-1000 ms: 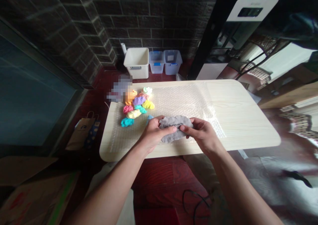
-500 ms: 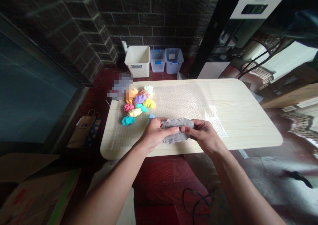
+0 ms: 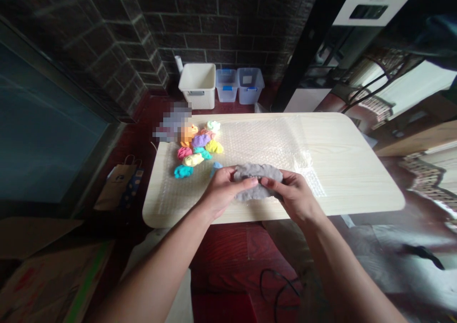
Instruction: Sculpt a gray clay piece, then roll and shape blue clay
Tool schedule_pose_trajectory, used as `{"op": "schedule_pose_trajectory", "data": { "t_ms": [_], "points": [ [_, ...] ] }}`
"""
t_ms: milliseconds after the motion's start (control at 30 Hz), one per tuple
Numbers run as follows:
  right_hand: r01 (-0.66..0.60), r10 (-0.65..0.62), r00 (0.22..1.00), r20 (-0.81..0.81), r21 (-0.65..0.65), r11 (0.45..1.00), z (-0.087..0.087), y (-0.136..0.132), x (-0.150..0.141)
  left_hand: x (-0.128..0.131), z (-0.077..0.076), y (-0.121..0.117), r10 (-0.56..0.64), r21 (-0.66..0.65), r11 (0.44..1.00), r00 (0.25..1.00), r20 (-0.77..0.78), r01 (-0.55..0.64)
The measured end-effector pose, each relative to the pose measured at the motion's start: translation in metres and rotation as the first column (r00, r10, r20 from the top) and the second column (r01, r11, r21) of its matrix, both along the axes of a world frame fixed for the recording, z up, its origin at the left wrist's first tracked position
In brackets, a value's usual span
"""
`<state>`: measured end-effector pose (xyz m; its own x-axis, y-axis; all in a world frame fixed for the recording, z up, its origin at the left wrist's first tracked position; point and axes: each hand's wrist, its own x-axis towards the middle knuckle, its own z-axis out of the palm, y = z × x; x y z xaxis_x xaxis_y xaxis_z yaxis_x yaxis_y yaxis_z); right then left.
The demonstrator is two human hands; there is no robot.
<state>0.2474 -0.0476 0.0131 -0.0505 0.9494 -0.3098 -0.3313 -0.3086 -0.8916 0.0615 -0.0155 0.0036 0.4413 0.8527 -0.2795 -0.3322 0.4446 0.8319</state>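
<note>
A lumpy slab of grey modelling clay (image 3: 257, 171) is held above the front of the table. My left hand (image 3: 225, 189) grips its left end, with the thumb pressed on the near face. On the other end my right hand (image 3: 290, 186) is closed the same way, and the two thumb tips almost meet at the clay's middle. Most of the other fingers are hidden behind it. A small blue clay lump (image 3: 216, 168) lies just beyond my left hand. Farther left sit several coloured lumps, among them a purple one (image 3: 201, 141), a pale yellow one (image 3: 193, 159) and a teal one (image 3: 183, 171).
Bubble wrap (image 3: 257, 140) covers much of the pale wooden table (image 3: 360, 171). Behind the far edge, a white bin (image 3: 197, 94) and two clear tubs (image 3: 227, 92) stand on the floor. A water dispenser (image 3: 310, 66) rises at the back right, and a paper bag (image 3: 116, 185) stands left.
Both hands keep hold of the grey clay, their thumbs working along its middle. It dipped slightly, then rose and tilted a little. The coloured lumps stay where they were; the camera shifted slightly.
</note>
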Motion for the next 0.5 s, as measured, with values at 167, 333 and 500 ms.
{"op": "schedule_pose_trajectory", "data": {
  "t_ms": [167, 333, 500],
  "points": [
    [0.091, -0.091, 0.996, 0.006, -0.005, 0.996, 0.0, 0.002, 0.0, 0.003, -0.004, 0.0, 0.079, -0.026, 0.997, 0.997, 0.009, -0.079],
    [-0.021, 0.02, 0.996, 0.089, 0.008, 1.0, -0.006, 0.001, 0.007, 0.005, -0.014, -0.003, 0.159, 0.143, 0.98, 0.973, -0.165, -0.136],
    [-0.071, 0.054, 0.98, 0.191, 0.084, 0.994, -0.005, 0.002, 0.008, 0.003, -0.013, -0.005, 0.082, 0.236, 0.972, 0.956, -0.281, -0.014]
  ]
}}
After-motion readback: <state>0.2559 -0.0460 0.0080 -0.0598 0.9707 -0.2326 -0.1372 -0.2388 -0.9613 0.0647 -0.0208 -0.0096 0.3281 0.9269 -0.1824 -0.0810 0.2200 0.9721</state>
